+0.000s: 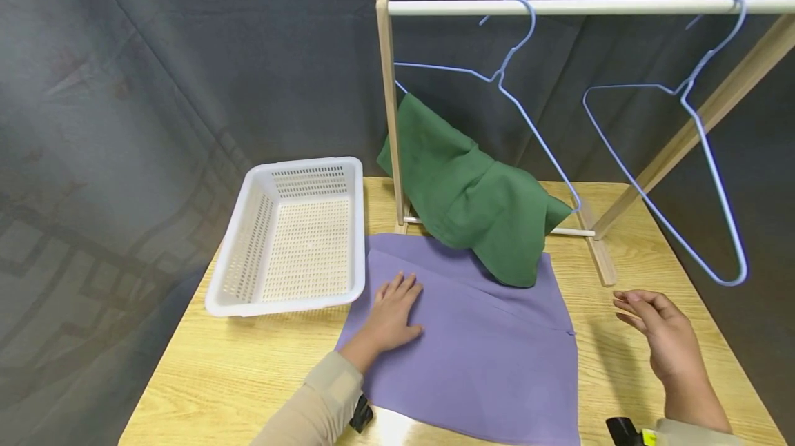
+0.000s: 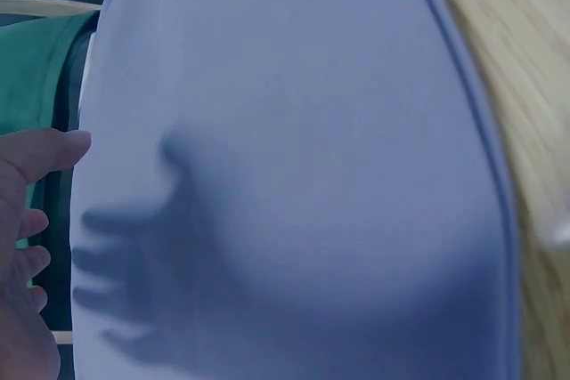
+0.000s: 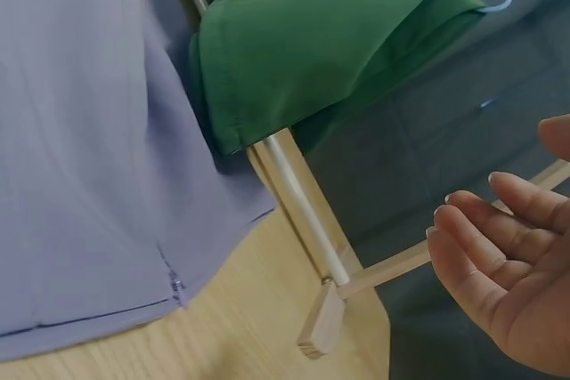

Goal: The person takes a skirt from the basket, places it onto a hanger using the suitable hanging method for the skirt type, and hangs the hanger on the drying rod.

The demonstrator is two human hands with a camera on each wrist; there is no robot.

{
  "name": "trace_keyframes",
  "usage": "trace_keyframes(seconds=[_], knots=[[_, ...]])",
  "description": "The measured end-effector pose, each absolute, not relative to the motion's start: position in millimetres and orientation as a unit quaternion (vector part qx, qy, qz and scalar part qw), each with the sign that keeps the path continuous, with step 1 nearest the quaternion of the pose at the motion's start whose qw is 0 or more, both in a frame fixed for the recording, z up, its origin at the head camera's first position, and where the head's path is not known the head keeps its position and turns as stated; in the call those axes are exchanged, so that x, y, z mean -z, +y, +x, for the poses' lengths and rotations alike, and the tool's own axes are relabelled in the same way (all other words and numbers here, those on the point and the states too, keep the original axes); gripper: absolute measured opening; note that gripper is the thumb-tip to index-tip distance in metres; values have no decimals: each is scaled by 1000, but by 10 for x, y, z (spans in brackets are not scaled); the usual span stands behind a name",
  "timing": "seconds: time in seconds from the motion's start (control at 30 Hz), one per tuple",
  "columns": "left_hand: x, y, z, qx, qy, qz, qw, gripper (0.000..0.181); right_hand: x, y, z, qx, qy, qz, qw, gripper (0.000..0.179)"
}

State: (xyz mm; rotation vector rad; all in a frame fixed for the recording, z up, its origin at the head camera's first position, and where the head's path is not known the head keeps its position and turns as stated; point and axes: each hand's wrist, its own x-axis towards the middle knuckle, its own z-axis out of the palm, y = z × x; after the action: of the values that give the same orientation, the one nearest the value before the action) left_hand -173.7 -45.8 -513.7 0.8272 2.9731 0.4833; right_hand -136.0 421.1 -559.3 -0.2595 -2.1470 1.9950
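Note:
A purple cloth [image 1: 478, 370] with a long crease and a seam lies spread on the table. Over its left part is my left hand [image 1: 393, 315], fingers spread; in the left wrist view it casts a shadow on the fabric, and whether it touches I cannot tell. My right hand [image 1: 671, 339] is held to the right of the cloth, fingers loosely bent, with nothing in it. Behind the purple cloth, a green cloth [image 1: 497, 201] hangs slanted from the lower part of a blue wire hanger [image 1: 500, 75], its bottom edge overlapping the purple one.
A wooden rack with a white rail [image 1: 621, 7] stands at the back. Another blue hanger [image 1: 686, 89], bare, hangs from it at the right. The white perforated basket [image 1: 358, 239] on the left holds nothing. Dark curtain [image 1: 186, 73] surrounds the wooden table [image 1: 248, 377].

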Motion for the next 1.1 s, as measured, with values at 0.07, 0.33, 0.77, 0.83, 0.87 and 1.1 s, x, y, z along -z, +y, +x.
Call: trace_keyframes(seconds=[0.07,0.33,0.77,0.83,0.87,1.1], knots=[[5123,-435,-1743,-150,952,268,15,72,5451,4144,-1340,-680,-722,-80,101,33],[5122,-310,-1734,-135,947,290,39,76,4613,3627,-1170,-757,-640,-7,130,13],[5160,-81,-1664,-133,930,336,69,81,4015,3314,-1060,-805,-561,21,193,13],[5166,-51,-1642,-136,927,342,79,81,3975,3304,-1061,-817,-538,26,204,14],[5171,-36,-1632,-134,926,344,83,82,3961,3306,-1062,-829,-518,35,208,14],[5161,70,-1553,-120,918,363,103,86,3863,3349,-1080,-882,-400,98,227,26]])
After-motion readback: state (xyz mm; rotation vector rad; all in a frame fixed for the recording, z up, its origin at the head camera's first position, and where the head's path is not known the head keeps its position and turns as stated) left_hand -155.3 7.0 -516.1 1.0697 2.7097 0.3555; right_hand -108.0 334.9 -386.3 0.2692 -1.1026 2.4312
